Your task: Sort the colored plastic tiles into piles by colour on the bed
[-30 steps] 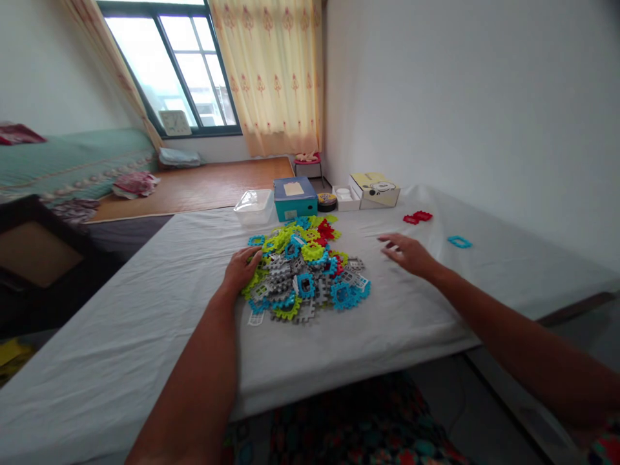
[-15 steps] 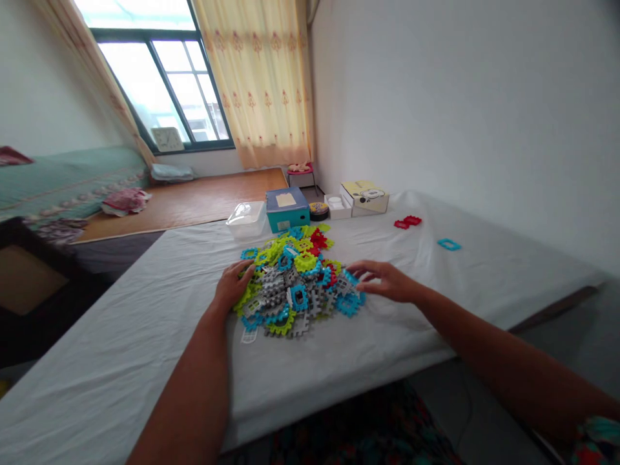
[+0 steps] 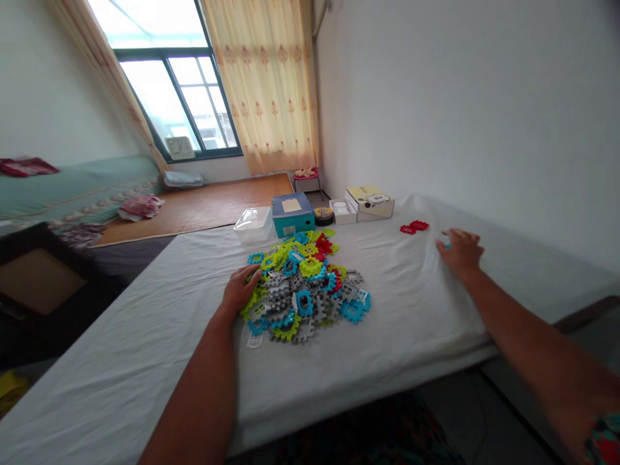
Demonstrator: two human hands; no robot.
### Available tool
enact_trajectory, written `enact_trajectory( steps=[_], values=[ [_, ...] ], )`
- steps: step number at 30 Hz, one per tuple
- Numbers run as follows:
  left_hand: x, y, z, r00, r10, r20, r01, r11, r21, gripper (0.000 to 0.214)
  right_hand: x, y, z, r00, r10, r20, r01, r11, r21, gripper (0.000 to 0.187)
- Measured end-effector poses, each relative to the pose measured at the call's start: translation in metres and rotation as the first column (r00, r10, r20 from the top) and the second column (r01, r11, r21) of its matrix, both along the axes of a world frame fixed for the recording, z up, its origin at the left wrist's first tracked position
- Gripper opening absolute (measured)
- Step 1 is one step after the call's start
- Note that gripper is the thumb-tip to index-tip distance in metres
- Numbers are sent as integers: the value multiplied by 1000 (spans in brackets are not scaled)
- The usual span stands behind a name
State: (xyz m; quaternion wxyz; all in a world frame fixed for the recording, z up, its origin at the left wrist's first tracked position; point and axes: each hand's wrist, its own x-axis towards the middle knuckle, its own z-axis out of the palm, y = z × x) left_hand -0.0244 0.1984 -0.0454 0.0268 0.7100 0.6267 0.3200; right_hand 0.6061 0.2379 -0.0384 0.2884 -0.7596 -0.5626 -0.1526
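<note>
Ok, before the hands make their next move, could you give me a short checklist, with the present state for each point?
1. Left hand on the tile pile: ok, it rests on the left edge.
2. Right hand holding something: cannot tell, palm down on the white sheet, underneath is hidden.
3. Red pieces free of both hands: ok, they lie apart, left of the right hand.
4. Pile away from the sheet's near edge: ok.
5. Blue box apart from the pile: cannot tell, the gap is too small to see.
</note>
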Motion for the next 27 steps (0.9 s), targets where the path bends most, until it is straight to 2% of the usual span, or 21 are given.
enact_trajectory(
  steps=[1, 2, 3, 4, 6, 7, 8, 9, 12, 13, 16, 18, 20, 22, 24, 27],
  values=[
    [0, 0, 0, 1000, 0, -1, 0, 1000, 3, 52, -18, 3, 8, 992, 128, 3, -128, 992, -3, 42],
    [0, 0, 0, 1000, -1, -2, 1, 1000, 6, 51, -37, 6, 16, 959, 283, -17, -283, 958, -47, 41],
    [1, 0, 0, 1000, -1, -3, 1, 1000, 9, 51, -59, 9, 24, 895, 440, -66, -445, 888, -114, 39],
    [1, 0, 0, 1000, 0, -3, 0, 1000, 11, 50, -82, 12, 32, 803, 579, -140, -596, 784, -176, 38],
    [1, -1, 0, 1000, -2, 0, 2, 1000, 13, 50, -126, 17, 44, 590, 752, -296, -807, 536, -247, 37],
    [1, -1, 0, 1000, -3, 0, 3, 1000, 11, 50, -147, 20, 49, 499, 791, -354, -865, 429, -261, 37],
    [1, -1, 0, 1000, -3, -2, 3, 1000, 8, 50, -166, 22, 53, 432, 812, -393, -898, 349, -267, 37],
    [1, -1, 0, 1000, -1, -4, 1, 1000, 4, 50, -183, 25, 56, 389, 823, -414, -916, 299, -267, 36],
    [0, -2, 0, 1000, 8, -13, -8, 1000, -3, 50, -220, 31, 63, 310, 834, -457, -947, 229, -225, 36],
    [0, -2, 0, 1000, 9, -12, -9, 1000, -1, 50, -229, 31, 64, 262, 827, -497, -963, 187, -196, 38],
    [0, -3, 0, 1000, 1, -4, -1, 1000, 6, 49, -248, 22, 61, 63, 763, -643, -996, 7, -89, 45],
    [1, -2, 1, 1000, -2, 0, 2, 1000, 3, 49, -256, 12, 56, -33, 756, -653, -997, -72, -33, 48],
    [2, -2, 2, 1000, -2, 3, 2, 1000, -6, 49, -261, 3, 49, -71, 793, -605, -997, -82, 10, 44],
    [3, -2, 4, 1000, 1, 6, -1, 1000, -11, 49, -262, 0, 42, -69, 800, -596, -997, -38, 64, 36],
    [4, -1, 4, 1000, 2, 9, -2, 1000, -13, 49, -261, 1, 37, -50, 744, -667, -991, 47, 127, 34],
    [4, -1, 5, 1000, 2, 14, -2, 1000, -12, 48, -255, 8, 33, -30, 610, -792, -958, 208, 197, 35]
  ],
)
